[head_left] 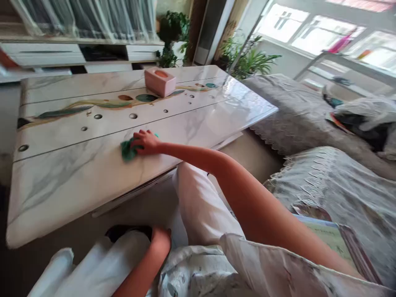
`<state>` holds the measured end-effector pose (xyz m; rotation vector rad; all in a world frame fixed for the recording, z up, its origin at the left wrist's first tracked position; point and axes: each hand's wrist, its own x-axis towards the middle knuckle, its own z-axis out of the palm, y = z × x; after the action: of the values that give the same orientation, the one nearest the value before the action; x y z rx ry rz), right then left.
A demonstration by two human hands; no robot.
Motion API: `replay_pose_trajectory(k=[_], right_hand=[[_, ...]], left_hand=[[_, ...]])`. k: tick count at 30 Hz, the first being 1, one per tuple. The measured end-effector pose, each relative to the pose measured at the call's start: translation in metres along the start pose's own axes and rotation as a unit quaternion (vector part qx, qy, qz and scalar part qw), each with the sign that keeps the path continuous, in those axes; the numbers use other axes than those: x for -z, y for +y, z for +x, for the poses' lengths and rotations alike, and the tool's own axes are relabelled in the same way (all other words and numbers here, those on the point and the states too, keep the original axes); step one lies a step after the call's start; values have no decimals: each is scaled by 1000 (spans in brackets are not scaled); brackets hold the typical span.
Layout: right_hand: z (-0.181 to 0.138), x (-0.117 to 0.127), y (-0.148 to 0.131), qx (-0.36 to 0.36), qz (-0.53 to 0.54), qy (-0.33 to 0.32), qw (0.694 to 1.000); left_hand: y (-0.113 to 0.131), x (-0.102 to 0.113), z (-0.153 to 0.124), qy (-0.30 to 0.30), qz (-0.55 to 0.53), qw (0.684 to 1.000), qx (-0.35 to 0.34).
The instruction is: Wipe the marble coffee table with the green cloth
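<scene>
- The green cloth (128, 150), soft, light and limp, probably needs only a bunched hold under the palm; it lies on the bench, pressed down by the curled fingers of the right hand (147, 142)
- The left hand (161, 241), nearer the body, rests on white fabric (123, 255); whether it grips is hidden
- The glossy marble-look bench (77, 194) stretches ahead of the hands and looks slick, with a pink tissue box (160, 81) beyond them
- A grey-covered sofa (309, 119) lies right of the hands, potted plants (250, 62) farther off

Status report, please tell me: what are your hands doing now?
Right hand pressing green cloth on table. Left hand on white trousers. Tissue box ahead, apart.
</scene>
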<state>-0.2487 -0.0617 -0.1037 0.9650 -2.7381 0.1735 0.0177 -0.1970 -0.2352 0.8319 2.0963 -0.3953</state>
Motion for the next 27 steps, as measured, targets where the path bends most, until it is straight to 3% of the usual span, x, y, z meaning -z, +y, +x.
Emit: replay_pose_trajectory(k=[5,8,10,13,15,17,18,21,25,27], right_hand=[[111,-11,32,-121,17,64,990],[134,-12,31,-153,16,75,985],[111,-11,16,-129,20,53,990],[29,-8,-17,-34,38,-3,999],[-25,-7,-36,8,44,-6,999],[-52,-8,-43,10,43,9,999],[-51,-9,-41,3,41,17,999],[5,-12,-18,-35,32,43,998],[113,-13,37,-182,9,102,978],[143,-14,59,-232,2,115,966]], left_hand=[[-1,-9,2,14,-45,999,8],[0,-9,2,32,-59,998,15],[3,-8,-1,49,-66,997,10],[7,-10,-7,65,-77,995,-17],[10,-12,-11,67,-81,994,-28],[11,-14,-12,60,-81,994,-30],[11,-14,-12,54,-79,995,-28],[12,-11,-8,38,-66,997,-16],[16,6,1,44,-56,997,-4],[18,16,4,53,-55,997,-5]])
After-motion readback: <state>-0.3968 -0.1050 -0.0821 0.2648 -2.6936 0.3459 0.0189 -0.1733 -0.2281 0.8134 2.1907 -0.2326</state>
